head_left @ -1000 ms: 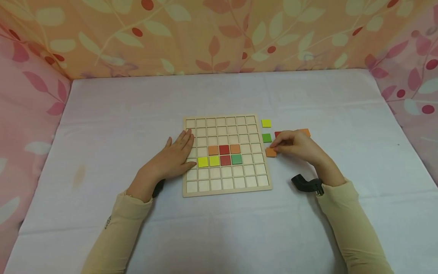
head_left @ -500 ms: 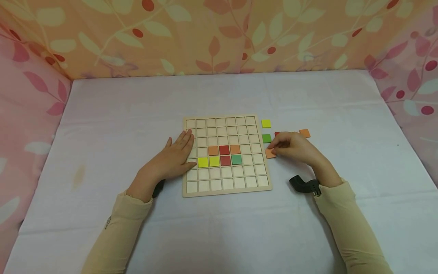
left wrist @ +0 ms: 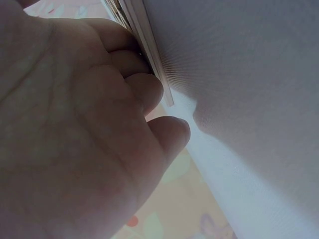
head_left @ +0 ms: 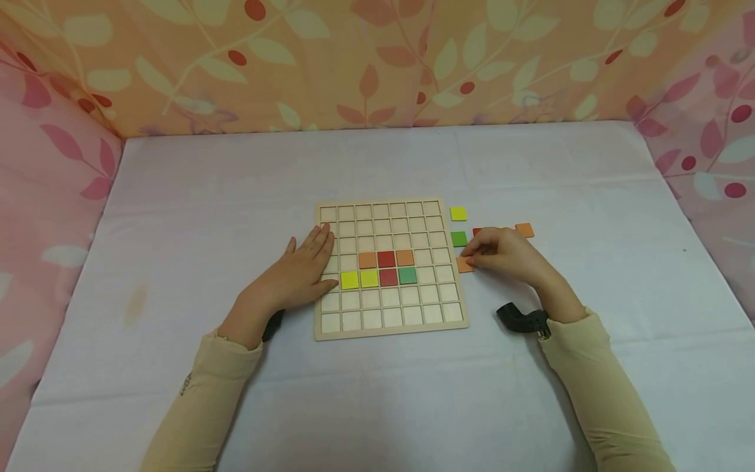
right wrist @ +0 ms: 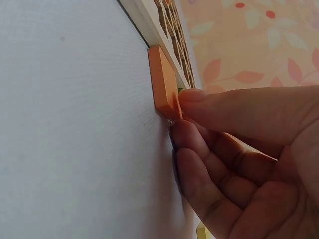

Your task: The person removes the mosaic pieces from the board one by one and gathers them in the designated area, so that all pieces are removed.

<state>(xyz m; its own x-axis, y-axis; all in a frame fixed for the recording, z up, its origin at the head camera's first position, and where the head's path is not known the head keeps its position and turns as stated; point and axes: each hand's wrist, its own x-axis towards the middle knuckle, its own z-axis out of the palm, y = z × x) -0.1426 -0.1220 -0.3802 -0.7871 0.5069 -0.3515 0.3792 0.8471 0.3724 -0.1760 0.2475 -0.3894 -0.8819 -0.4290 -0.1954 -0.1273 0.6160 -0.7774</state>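
A wooden grid board (head_left: 389, 333) lies on the white cloth. My left hand (head_left: 297, 275) rests on its left edge with fingers extended; in the left wrist view, the fingers lie along the board's side (left wrist: 149, 50). Beside the board's right edge, my right hand (head_left: 508, 255) pinches an orange square tile (head_left: 464, 265) between thumb and fingertips. The right wrist view has this orange tile (right wrist: 163, 84) low at the cloth, one end right at the board's rim. Orange tiles (head_left: 367, 259), red tiles (head_left: 388, 277), yellow tiles (head_left: 350, 280) and a green tile (head_left: 407, 275) fill two middle rows partly.
Right of the board lie a loose yellow tile (head_left: 458, 214), a bright green tile (head_left: 459, 239) and another orange tile (head_left: 524, 230). A red tile (head_left: 476, 231) is mostly hidden behind the right hand. Patterned curtains (head_left: 330, 65) enclose the table's back and sides.
My right hand has shifted slightly left, bringing the orange tile closer to the board's right edge. The loose orange tile at the far right shows more fully. My left hand has stayed still.
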